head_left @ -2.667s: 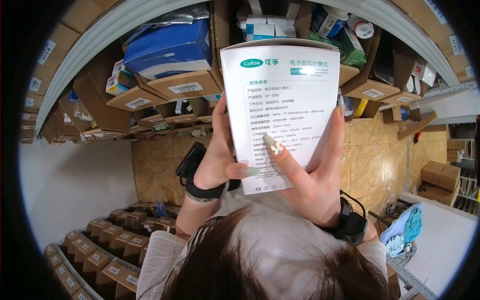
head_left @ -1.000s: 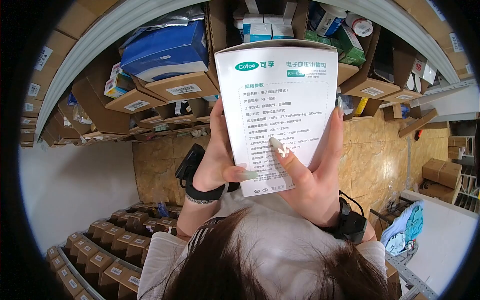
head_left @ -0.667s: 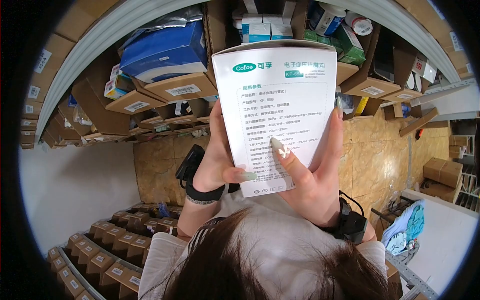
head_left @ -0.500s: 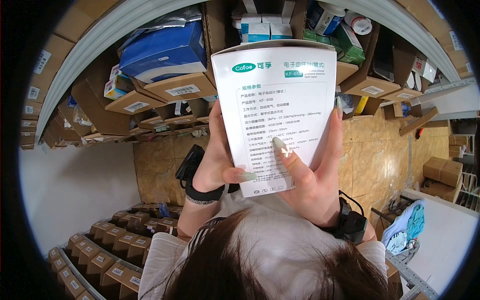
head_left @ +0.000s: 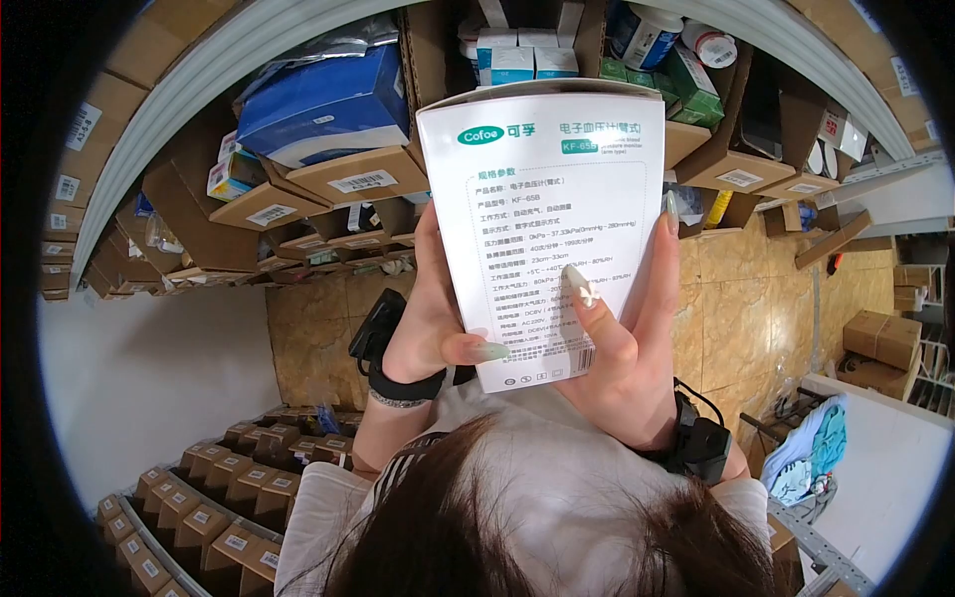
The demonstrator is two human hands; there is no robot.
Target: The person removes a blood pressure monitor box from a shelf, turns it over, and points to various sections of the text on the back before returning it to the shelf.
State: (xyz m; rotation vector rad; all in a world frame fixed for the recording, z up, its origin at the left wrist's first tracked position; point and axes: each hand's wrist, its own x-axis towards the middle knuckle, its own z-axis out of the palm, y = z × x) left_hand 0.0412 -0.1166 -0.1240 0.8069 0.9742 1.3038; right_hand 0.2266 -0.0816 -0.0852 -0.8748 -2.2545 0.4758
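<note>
Right hand (head_left: 635, 370) has shifted its thumb rightward, baring more black-striped barcode (head_left: 587, 357) on the white rectangular cardboard carton (head_left: 537, 214). Left hand (head_left: 418, 333) and right fingers clasp opposite sides, scene centre — keep thumbs clear of print.

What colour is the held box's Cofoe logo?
The Cofoe logo shows green and white in the head view.
</note>
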